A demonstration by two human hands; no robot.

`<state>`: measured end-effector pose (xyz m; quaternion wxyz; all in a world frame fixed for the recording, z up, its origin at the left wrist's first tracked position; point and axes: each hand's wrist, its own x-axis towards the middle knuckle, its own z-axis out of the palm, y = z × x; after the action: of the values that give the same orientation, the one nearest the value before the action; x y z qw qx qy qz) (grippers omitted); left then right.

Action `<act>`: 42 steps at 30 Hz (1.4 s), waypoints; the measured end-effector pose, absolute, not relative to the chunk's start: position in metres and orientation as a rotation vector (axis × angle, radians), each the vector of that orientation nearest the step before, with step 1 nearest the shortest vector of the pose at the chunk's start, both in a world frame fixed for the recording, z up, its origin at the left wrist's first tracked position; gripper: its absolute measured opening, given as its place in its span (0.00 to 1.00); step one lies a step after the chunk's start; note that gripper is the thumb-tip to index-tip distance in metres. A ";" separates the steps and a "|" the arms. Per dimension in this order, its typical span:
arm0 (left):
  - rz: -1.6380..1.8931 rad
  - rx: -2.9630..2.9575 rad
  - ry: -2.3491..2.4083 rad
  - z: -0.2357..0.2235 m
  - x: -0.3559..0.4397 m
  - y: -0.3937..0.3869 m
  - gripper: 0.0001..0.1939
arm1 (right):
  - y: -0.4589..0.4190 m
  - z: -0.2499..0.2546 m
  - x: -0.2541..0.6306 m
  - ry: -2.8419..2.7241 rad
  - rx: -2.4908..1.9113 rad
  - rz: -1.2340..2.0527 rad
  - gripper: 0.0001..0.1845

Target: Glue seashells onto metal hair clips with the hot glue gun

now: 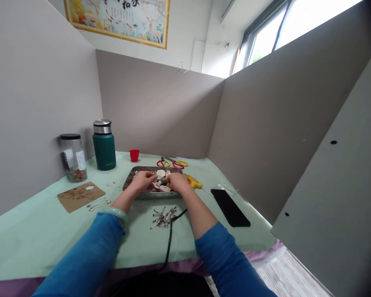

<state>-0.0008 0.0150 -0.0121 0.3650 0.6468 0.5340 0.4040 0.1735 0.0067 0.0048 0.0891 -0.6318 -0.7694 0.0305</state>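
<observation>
A metal tray (pixel 139 195) holds a jumble of small white, pink and dark decorative pieces (pixel 160 174). Over its left half is my left hand (pixel 144 180), thumb and fingertips pinched together. Across from it, my right hand (pixel 177 181) has its fingers curled down among the pieces at the tray's right side. Whatever sits between the fingertips of either hand is too small or hidden to name. In front of the tray lies a pile of small silver metal pins (pixel 163 217). A yellow glue gun (pixel 194 182) lies beside the right wrist, partly covered.
Left: a jar (pixel 73 159), green flask (pixel 104 146), brown card (pixel 80 196) and large safety pins (pixel 99 203). Behind the tray: a red cup (pixel 134 155) and scissors (pixel 179 164). Right: a black phone-like slab (pixel 230 208). A black cord (pixel 169 243) crosses the front; grey partitions (pixel 160 103) surround the table.
</observation>
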 end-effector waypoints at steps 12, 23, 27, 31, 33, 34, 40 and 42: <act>1.128 1.548 1.158 -0.008 0.001 0.011 0.17 | 0.017 -0.008 0.175 -1.960 -1.251 0.601 0.10; 1.080 1.482 0.945 0.005 0.003 -0.006 0.25 | 0.014 -0.011 0.169 -1.976 -0.963 0.290 0.07; 1.143 1.443 0.925 0.002 0.002 -0.003 0.26 | 0.009 -0.007 0.169 -1.976 -0.924 0.261 0.06; 1.185 1.406 0.918 -0.001 0.002 0.000 0.27 | 0.007 -0.006 0.168 -1.976 -0.947 0.344 0.06; 1.195 1.398 0.914 -0.002 0.002 0.000 0.26 | 0.008 -0.006 0.168 -1.969 -0.964 0.373 0.06; 1.207 1.394 0.913 -0.002 0.002 0.001 0.26 | 0.009 -0.006 0.168 -1.964 -0.967 0.383 0.06; 1.239 1.384 0.965 -0.002 0.002 0.001 0.24 | 0.015 -0.013 0.168 -1.988 -0.968 0.372 0.08; 1.230 1.396 0.983 -0.003 0.002 0.003 0.23 | 0.016 -0.014 0.169 -1.997 -0.986 0.364 0.08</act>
<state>0.0018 0.0028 -0.0031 0.4959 0.5760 0.4056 0.5077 0.1690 0.0156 -0.0138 0.4280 -0.3948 -0.7998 0.1459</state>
